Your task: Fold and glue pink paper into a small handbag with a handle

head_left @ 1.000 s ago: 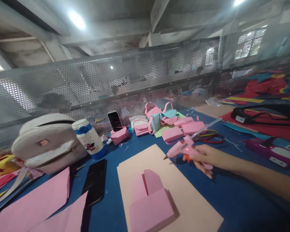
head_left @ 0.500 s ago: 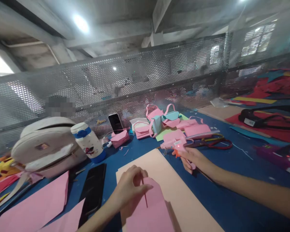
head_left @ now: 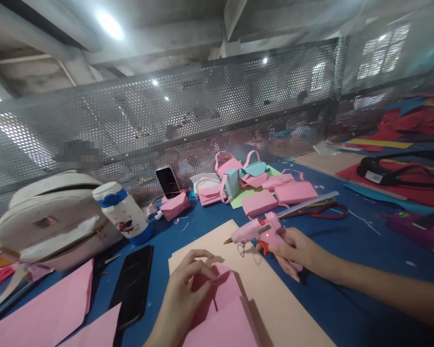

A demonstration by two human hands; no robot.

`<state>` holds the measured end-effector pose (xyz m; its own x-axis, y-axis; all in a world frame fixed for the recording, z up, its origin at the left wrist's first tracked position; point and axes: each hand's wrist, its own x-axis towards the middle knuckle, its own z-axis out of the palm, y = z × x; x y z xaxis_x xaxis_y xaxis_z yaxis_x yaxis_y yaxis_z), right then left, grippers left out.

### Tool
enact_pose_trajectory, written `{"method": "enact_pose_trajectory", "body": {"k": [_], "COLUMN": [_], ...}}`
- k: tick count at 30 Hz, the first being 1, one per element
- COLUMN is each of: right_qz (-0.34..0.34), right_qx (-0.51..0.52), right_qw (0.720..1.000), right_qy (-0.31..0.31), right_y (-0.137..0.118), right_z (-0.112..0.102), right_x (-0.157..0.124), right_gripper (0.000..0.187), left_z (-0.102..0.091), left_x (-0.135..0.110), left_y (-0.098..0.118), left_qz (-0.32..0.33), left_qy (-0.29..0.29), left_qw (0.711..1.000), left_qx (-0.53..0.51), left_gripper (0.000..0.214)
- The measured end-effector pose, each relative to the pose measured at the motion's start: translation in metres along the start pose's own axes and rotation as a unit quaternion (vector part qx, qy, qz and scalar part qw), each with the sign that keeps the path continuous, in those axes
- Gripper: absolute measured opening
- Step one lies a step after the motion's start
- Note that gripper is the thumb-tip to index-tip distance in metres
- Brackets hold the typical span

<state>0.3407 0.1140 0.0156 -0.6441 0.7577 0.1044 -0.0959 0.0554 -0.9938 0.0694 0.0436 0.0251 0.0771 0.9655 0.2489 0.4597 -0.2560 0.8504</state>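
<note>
My right hand (head_left: 292, 253) is wrapped round the handle of a pink hot glue gun (head_left: 256, 230), its metal nozzle pointing left above the peach sheets. A clear glue stick (head_left: 307, 205) sticks out of its back. My left hand (head_left: 191, 284) pinches the top edge of a folded pink foam piece (head_left: 226, 315), which has a slit near the fingers. This piece lies on a stack of peach sheets (head_left: 275, 294). The glue gun's tip is apart from the pink piece, a little above and to its right.
Small pink and blue foam bags (head_left: 233, 183) sit at the back by a perforated metal screen (head_left: 202, 111). A bottle (head_left: 125, 212), backpack (head_left: 58, 217), black phone (head_left: 133, 284) and pink sheets (head_left: 43, 308) are left. Scissors (head_left: 325, 209) and a purple glue gun (head_left: 415, 231) lie right.
The glue gun has come down and left over the peach sheets, and its stick now shows. My left hand has bent the top of the pink piece over. The view has shifted slightly.
</note>
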Motion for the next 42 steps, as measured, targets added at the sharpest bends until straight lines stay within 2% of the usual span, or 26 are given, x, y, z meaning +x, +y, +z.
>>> {"method": "enact_pose_trajectory", "body": {"k": [5,9,13,19,23,27,30,33,38,42], "right_qz": [0.000,0.017,0.022,0.010,-0.009,-0.018,-0.007,0.008,0.040,0.039], "right_qx": [-0.049,-0.060,-0.060,-0.055,-0.051,-0.033,-0.047,-0.061,-0.082,-0.089], "right_qw": [0.999,0.998,0.998,0.998,0.999,0.999,0.999,0.998,0.996,0.995], "right_qy": [-0.022,-0.023,-0.009,-0.007,-0.004,-0.004,-0.005,-0.015,-0.019,-0.014], "right_y": [-0.004,-0.006,-0.006,-0.005,-0.002,-0.002,-0.004,-0.008,-0.014,-0.016], "right_z": [0.002,0.004,0.004,0.004,0.004,0.005,0.007,0.011,0.019,0.022], "right_x": [-0.005,-0.008,-0.008,-0.008,-0.007,-0.008,-0.010,-0.014,-0.019,-0.022], "right_gripper": [0.048,0.046,0.046,0.046,0.048,0.043,0.046,0.049,0.050,0.050], "left_z": [-0.009,-0.012,-0.014,-0.022,-0.027,-0.027,-0.024,-0.024,-0.024,-0.023], "left_x": [-0.001,0.003,0.008,0.011,0.012,0.014,0.011,0.005,-0.004,-0.006], "left_y": [0.008,0.011,0.010,0.014,0.020,0.021,0.023,0.030,0.041,0.041], "left_qz": [0.016,-0.023,-0.094,-0.064,-0.095,-0.118,-0.086,-0.009,0.126,0.174], "left_qy": [0.019,-0.039,-0.096,-0.122,-0.139,-0.143,-0.104,-0.079,-0.048,-0.041], "left_qw": [0.998,0.996,0.989,0.990,0.985,0.982,0.991,0.996,0.986,0.977], "left_qx": [0.051,0.074,0.056,0.012,-0.040,-0.047,-0.007,0.044,0.093,0.112], "left_gripper": [0.013,0.011,0.008,0.006,0.016,0.016,0.014,0.014,0.013,0.014]}}
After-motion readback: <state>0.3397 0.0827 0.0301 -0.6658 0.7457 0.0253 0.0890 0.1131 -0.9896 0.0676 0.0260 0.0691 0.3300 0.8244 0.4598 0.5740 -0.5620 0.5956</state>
